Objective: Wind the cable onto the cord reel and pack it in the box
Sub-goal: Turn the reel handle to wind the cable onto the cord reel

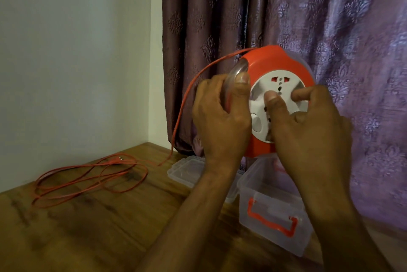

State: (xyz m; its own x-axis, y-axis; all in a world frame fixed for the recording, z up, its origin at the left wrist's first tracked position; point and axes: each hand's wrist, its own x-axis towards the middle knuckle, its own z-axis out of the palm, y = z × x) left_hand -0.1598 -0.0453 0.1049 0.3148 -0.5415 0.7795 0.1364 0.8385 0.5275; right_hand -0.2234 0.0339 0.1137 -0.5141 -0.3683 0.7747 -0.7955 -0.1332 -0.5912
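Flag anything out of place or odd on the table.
Most of the orange cable lies in loose, overlapping loops on the wooden table, not yet wound onto the cord reel. The clear box stands open, its lid beside it. Nothing looks damaged.

Cord reel (277,86): held above the worktop (92,223), before the curtain (286,11). Box (275,207): on worktop, below reel. Lid (189,170): just left of box. Cable (88,179): loose loops on worktop, far left, running up to reel.

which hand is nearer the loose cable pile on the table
Left. The left hand grips the cord reel's left edge, on the side toward the cable pile. The right hand is on the white socket face, farther right.
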